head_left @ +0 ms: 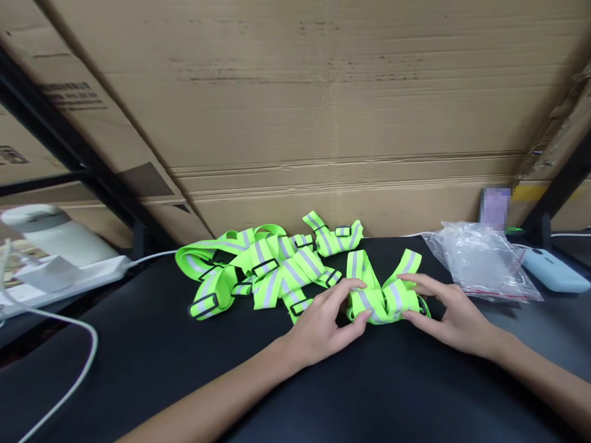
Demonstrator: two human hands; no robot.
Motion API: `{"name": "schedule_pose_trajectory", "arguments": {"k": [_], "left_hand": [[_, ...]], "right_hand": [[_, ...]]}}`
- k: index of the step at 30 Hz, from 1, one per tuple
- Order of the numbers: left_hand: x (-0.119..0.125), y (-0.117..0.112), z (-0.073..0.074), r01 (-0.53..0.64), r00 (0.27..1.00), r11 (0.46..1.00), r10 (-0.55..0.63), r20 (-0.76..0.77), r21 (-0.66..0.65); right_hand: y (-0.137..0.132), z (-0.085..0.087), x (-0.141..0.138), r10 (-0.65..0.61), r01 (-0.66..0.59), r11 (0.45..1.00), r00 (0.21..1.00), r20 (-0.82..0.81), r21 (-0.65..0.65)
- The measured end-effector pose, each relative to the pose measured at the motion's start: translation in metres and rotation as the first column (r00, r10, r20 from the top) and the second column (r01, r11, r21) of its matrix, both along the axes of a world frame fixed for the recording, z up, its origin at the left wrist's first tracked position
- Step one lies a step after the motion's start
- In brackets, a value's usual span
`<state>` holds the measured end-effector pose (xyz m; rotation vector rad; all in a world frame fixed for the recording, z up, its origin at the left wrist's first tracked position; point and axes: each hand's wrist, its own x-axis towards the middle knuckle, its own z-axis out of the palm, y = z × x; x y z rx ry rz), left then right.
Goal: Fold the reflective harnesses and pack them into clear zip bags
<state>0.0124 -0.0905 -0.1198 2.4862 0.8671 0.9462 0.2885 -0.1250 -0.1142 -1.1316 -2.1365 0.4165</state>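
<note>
Head view: left hand (329, 317) and right hand (457, 317), fingers half curled, grip opposite sides of a neon-green, grey-striped webbing bundle (396, 301) on the black desk (392, 387); slackened fingers could let it unroll. It looks bulky, loosely folded, two flat strap ends (410, 261) splaying toward the desk's back edge.

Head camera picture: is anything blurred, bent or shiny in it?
In the head view, the clear plastic bags catch pale glare; the purple item is pixelated; the handled green strap bundle looks fairly sharp; slanting black posts suggest wide-angle distortion.
</note>
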Motion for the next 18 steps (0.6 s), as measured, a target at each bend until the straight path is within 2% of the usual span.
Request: {"name": "schedule_pose_trajectory", "arguments": {"k": [3,6,14,18], "left_hand": [[0.004,-0.002,0.0,-0.044,0.998,0.986,0.049,0.029,-0.158],[0.006,-0.001,-0.001,-0.092,0.995,0.978,0.095,0.004,-0.186],[0.013,0.001,-0.006,-0.166,0.984,0.986,0.165,-0.064,-0.023],[0.016,-0.001,-0.007,-0.207,0.972,0.976,0.214,-0.099,0.073]], "right_hand": [[-0.002,0.0,-0.003,-0.075,0.072,0.991,0.997,-0.015,-0.111],[-0.002,0.003,-0.006,-0.106,0.109,0.984,0.994,0.026,-0.139],[0.002,0.0,-0.007,-0.093,0.099,0.992,0.992,0.087,-0.074],[0.002,-0.006,-0.008,-0.208,0.211,0.978,0.972,0.111,-0.009]]}}
